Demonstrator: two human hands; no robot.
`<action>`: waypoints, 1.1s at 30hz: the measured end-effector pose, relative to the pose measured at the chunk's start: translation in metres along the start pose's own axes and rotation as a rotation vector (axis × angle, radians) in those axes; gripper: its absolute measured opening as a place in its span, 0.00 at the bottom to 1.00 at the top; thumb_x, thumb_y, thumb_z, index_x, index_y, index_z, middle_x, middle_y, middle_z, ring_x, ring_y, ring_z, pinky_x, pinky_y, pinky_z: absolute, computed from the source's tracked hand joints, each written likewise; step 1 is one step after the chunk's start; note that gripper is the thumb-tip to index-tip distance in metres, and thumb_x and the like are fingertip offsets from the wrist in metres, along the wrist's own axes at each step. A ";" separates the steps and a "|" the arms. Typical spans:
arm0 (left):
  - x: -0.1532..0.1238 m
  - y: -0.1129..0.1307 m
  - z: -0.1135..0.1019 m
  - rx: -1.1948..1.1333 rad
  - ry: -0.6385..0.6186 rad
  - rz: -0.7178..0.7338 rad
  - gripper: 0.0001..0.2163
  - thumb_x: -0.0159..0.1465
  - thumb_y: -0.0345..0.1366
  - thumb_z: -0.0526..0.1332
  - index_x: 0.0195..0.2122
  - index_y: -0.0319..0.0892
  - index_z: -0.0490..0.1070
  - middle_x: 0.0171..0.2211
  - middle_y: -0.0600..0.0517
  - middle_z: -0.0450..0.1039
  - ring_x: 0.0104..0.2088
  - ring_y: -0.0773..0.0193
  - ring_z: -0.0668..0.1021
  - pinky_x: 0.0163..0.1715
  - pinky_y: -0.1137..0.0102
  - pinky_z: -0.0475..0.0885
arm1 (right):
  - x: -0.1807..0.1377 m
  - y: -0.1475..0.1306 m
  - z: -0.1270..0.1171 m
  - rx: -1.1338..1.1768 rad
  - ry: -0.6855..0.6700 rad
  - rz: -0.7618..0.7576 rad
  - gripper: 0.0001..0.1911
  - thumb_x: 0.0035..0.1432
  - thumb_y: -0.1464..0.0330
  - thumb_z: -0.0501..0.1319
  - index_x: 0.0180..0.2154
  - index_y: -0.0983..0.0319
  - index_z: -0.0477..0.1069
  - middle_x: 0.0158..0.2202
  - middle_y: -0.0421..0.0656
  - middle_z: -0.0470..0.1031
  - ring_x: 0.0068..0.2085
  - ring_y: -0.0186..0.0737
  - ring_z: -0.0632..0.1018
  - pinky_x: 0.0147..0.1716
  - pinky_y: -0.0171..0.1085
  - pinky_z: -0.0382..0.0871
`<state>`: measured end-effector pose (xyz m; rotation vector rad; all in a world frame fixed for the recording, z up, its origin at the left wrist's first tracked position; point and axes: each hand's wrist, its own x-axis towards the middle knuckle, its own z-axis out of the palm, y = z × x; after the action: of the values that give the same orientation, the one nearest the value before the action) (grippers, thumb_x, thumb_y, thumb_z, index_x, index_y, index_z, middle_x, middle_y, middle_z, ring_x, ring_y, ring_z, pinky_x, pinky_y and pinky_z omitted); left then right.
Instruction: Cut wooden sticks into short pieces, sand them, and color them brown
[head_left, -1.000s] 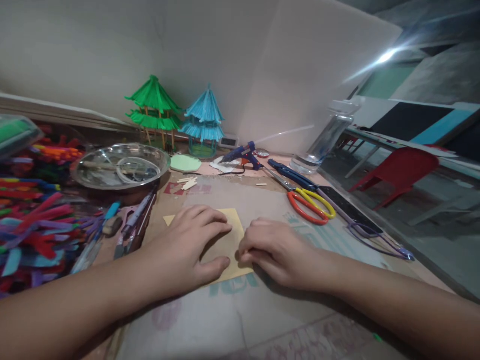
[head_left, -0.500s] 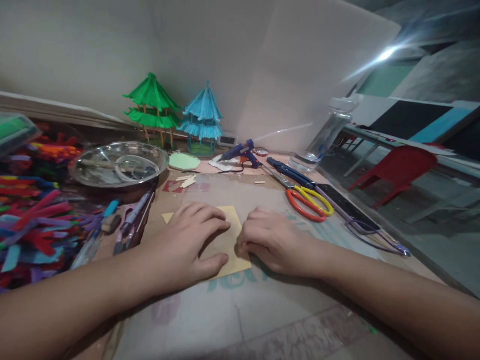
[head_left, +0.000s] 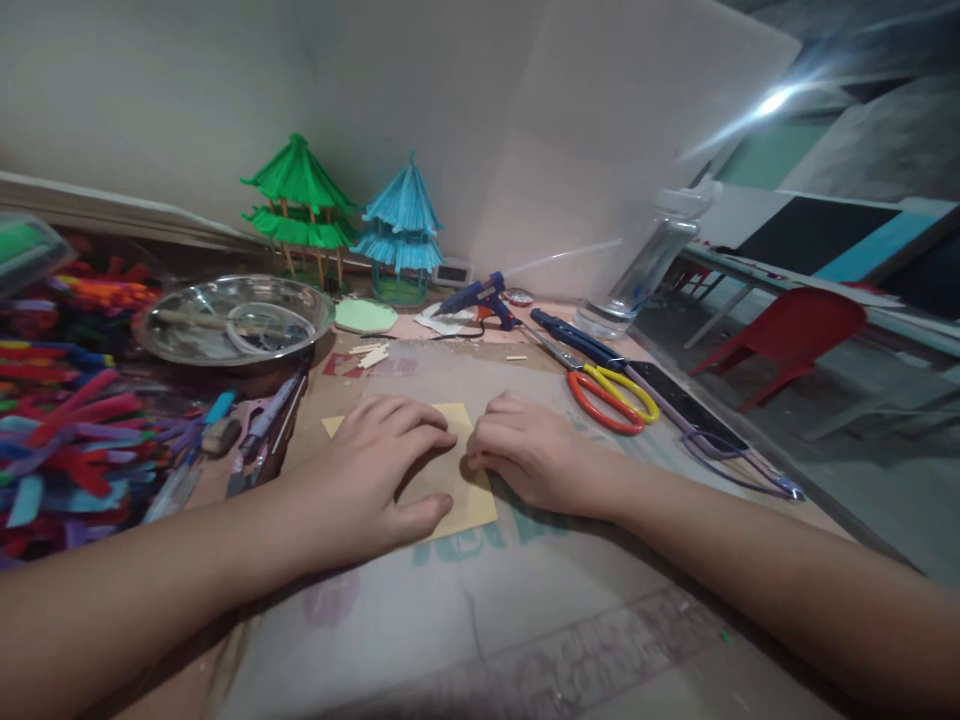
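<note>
A yellow sheet of paper point(head_left: 457, 490) lies flat on the cardboard-covered table point(head_left: 525, 600). My left hand point(head_left: 367, 480) rests on top of it, fingers spread and lying flat, pressing the sheet down. My right hand point(head_left: 529, 450) sits at the sheet's right edge with its fingers curled together against the paper; whether they pinch the edge is hidden.
Orange-and-yellow scissors point(head_left: 611, 395), a blue glue gun point(head_left: 480, 297) and a clear bottle point(head_left: 645, 265) lie to the right and back. A metal bowl point(head_left: 232, 325), pens point(head_left: 262, 435) and a heap of coloured pipe cleaners point(head_left: 60, 430) fill the left. Green point(head_left: 296, 205) and blue point(head_left: 401, 230) paper pagodas stand at the wall.
My right hand has slid up along the sheet's right edge, away from me. My left hand stays flat on the paper. The view shifted slightly.
</note>
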<state>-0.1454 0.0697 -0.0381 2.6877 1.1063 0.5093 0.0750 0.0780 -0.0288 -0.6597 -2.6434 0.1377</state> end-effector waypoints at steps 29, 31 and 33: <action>-0.001 0.001 -0.001 0.000 -0.007 0.010 0.18 0.58 0.39 0.60 0.49 0.41 0.72 0.50 0.45 0.71 0.53 0.48 0.68 0.55 0.52 0.63 | -0.002 -0.002 -0.001 0.093 -0.015 -0.048 0.12 0.62 0.77 0.53 0.29 0.62 0.69 0.26 0.42 0.72 0.31 0.37 0.70 0.37 0.36 0.63; -0.001 0.002 -0.003 0.002 -0.015 -0.007 0.17 0.59 0.40 0.60 0.48 0.41 0.72 0.50 0.45 0.72 0.53 0.47 0.68 0.55 0.51 0.63 | -0.001 0.000 0.000 -0.003 0.028 -0.057 0.13 0.63 0.77 0.51 0.29 0.62 0.70 0.25 0.42 0.71 0.31 0.38 0.69 0.37 0.38 0.62; -0.001 0.002 -0.003 0.006 -0.020 -0.015 0.17 0.59 0.40 0.61 0.48 0.40 0.72 0.50 0.45 0.72 0.53 0.47 0.68 0.55 0.51 0.63 | -0.001 -0.003 -0.001 0.029 0.031 -0.045 0.13 0.63 0.77 0.52 0.29 0.62 0.70 0.25 0.42 0.72 0.31 0.38 0.69 0.37 0.37 0.62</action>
<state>-0.1461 0.0677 -0.0349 2.6815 1.1232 0.4761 0.0746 0.0754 -0.0278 -0.5878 -2.6190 0.1516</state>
